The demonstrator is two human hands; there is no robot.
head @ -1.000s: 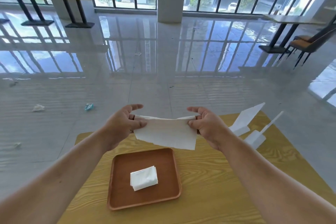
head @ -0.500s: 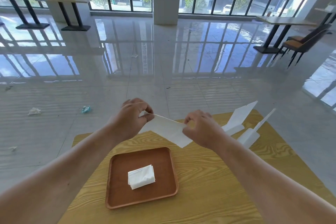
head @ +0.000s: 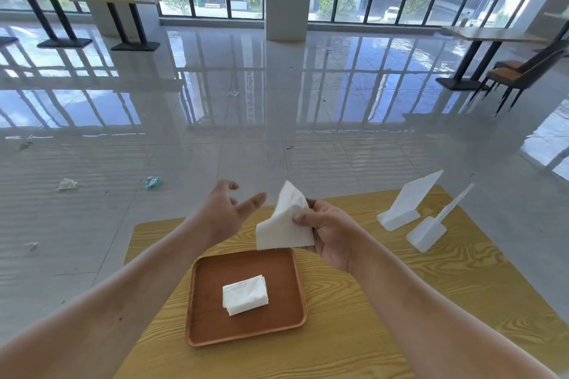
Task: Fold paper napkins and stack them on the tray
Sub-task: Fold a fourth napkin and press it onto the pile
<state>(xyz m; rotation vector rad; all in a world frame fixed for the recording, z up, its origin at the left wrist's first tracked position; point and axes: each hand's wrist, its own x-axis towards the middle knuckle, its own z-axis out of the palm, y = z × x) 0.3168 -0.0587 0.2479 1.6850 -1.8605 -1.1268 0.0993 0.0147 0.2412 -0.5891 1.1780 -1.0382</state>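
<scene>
My right hand (head: 331, 232) pinches a white paper napkin (head: 284, 226), folded over and held upright in the air above the far edge of the brown wooden tray (head: 212, 311). Just left of the napkin, my left hand (head: 224, 212) hovers with fingers spread and holds nothing. A small stack of folded white napkins (head: 245, 294) lies in the middle of the tray, which sits on the yellow wooden table (head: 385, 332).
Two white plastic sign stands (head: 406, 203), (head: 431, 229) sit on the table's far right part. Beyond the table's far edge is a glossy tiled floor with scraps of litter (head: 153, 182). A chair (head: 520, 74) and other tables are far off.
Both hands held the napkin stretched between them earlier. Now my left hand has let go and opened, and the napkin hangs folded in my right hand alone.
</scene>
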